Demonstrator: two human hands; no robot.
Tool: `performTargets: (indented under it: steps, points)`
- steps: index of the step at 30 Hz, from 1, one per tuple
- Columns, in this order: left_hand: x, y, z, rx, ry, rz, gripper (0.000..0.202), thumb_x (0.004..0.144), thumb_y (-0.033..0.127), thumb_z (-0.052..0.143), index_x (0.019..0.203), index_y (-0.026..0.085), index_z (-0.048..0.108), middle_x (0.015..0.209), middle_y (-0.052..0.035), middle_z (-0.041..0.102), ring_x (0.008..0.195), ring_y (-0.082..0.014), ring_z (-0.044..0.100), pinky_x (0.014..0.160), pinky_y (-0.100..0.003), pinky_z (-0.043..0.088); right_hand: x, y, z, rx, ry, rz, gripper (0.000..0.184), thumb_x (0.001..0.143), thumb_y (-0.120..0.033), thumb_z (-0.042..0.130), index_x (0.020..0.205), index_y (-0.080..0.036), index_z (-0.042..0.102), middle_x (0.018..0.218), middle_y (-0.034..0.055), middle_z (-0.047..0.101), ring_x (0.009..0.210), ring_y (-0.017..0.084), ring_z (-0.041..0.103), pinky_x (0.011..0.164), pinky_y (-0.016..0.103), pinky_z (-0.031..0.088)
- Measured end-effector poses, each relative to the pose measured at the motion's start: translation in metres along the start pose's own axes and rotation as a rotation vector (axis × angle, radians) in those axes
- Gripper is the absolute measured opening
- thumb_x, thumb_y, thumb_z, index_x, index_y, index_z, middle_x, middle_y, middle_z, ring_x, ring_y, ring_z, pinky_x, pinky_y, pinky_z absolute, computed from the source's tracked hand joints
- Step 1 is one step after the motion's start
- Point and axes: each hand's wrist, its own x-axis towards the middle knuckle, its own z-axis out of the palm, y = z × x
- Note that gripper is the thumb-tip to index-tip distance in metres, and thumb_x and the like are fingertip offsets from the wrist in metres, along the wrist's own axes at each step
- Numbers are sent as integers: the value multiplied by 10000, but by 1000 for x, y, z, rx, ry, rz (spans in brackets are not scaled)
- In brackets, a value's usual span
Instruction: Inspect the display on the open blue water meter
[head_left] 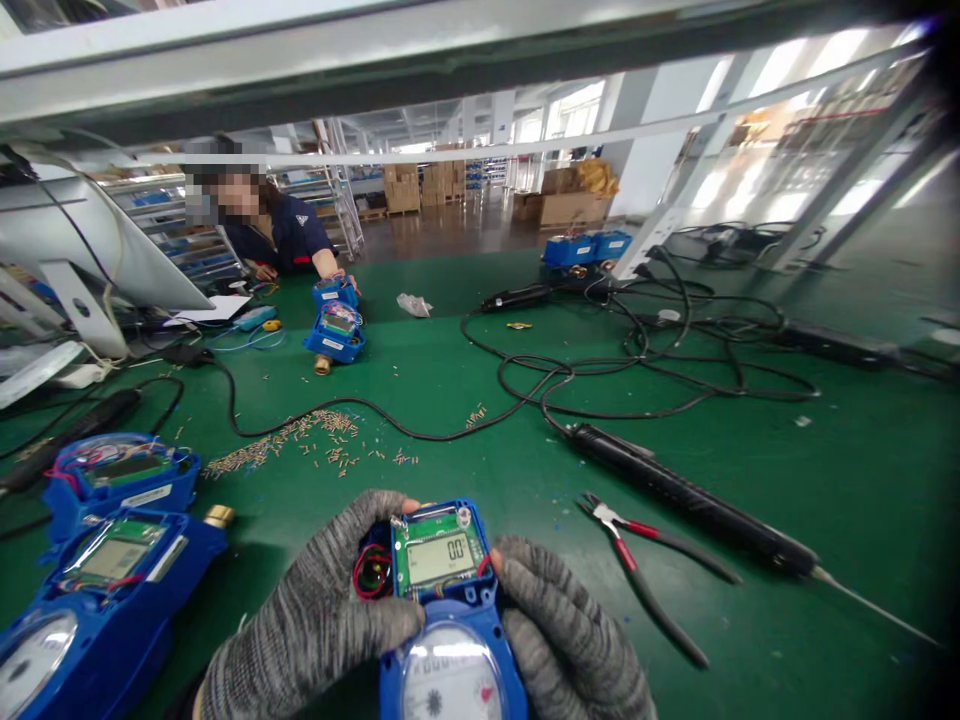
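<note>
A blue water meter [448, 618] is held between my two gloved hands at the bottom middle. Its open top part bares a green circuit board with a lit display [439, 560] reading 0.0, and a round dial [450, 680] lies below that. Wrapped round the left side, my left hand [322, 605] has its thumb on the casing below the display; red and black wires [373, 572] stick out beside its fingers. My right hand [566, 620] grips the right edge, fingers bent, with fingertips by a red wire at the board's corner.
Diagonal-cutting pliers [637, 540] and a black electric screwdriver [690, 495] lie right, cables [570, 375] behind them. Small screws [300, 440] are scattered on the green table [442, 370]. More meters [112, 570] stand left. Across the table, a person [281, 230] touches another meter [335, 292].
</note>
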Motion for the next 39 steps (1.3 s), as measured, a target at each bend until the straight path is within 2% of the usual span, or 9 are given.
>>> performTargets:
  steps: [3, 7, 13, 17, 21, 25, 28, 31, 39]
  points:
    - [1, -3, -1, 76, 30, -7, 674, 704, 372, 897, 1277, 288, 553, 1282, -64, 679, 1174, -297, 644, 1003, -432, 519, -7, -2, -4, 52, -20, 113, 437, 1011, -252, 520, 1442, -319, 542, 1429, 70, 601, 1327, 258, 573, 1072, 403, 540]
    - [4, -8, 1, 22, 51, 7, 744, 668, 391, 916, 1301, 265, 545, 1329, -105, 652, 1213, -346, 618, 1033, -493, 493, 14, 1, -12, 244, -104, 248, 446, 1013, -308, 548, 1458, -340, 520, 1427, 69, 612, 1279, 262, 613, 961, 379, 609]
    - [4, -8, 7, -116, 5, 35, 735, 653, 335, 935, 1273, 248, 551, 1305, -101, 667, 1196, -319, 632, 1032, -468, 486, 55, -5, 12, 581, -239, 355, 555, 932, -396, 688, 1440, -256, 516, 1191, 120, 737, 999, 273, 749, 783, 401, 662]
    - [4, -6, 9, -191, -20, 76, 675, 674, 251, 925, 1244, 262, 564, 1273, -68, 682, 1178, -275, 649, 1000, -400, 510, 65, -9, 22, 607, -308, 435, 550, 856, -393, 751, 1342, -263, 530, 1119, 92, 746, 900, 250, 759, 712, 363, 654]
    - [-3, -8, 7, -266, -71, 80, 713, 681, 273, 919, 1295, 259, 556, 1306, -89, 674, 1214, -315, 645, 1022, -436, 521, 73, -10, 19, 576, -378, 508, 476, 799, -364, 757, 1209, -249, 545, 1033, 65, 750, 873, 246, 751, 720, 359, 638]
    - [-21, -24, 4, 66, 121, 219, 979, 692, 285, 914, 1515, 363, 389, 1535, -72, 506, 1408, -344, 484, 1190, -501, 391, 78, -13, 16, 587, -411, 541, 490, 780, -388, 731, 1198, -246, 520, 1010, 58, 740, 862, 243, 738, 730, 363, 615]
    - [-32, -38, 5, 547, 428, 626, 782, 784, 250, 831, 1473, 333, 471, 1495, -57, 545, 1421, -301, 466, 1244, -499, 319, 81, -17, 16, 530, -428, 632, 571, 733, -443, 759, 1198, -231, 506, 1004, 67, 729, 875, 260, 722, 744, 378, 599]
    - [-31, -38, 9, 812, 491, 953, 540, 827, 153, 743, 1335, 225, 574, 1226, -56, 711, 1277, -242, 586, 1245, -467, 323, 82, -21, 17, 474, -444, 685, 620, 703, -482, 758, 1205, -227, 498, 1038, 83, 718, 913, 282, 706, 785, 412, 588]
    - [-14, -16, 15, 987, 465, 981, 166, 891, 147, 651, 1046, 202, 674, 1024, -7, 750, 1033, -147, 682, 1205, -326, 369, 87, -25, 17, 481, -469, 733, 633, 679, -498, 740, 1183, -238, 458, 1002, 80, 718, 884, 298, 709, 769, 433, 588]
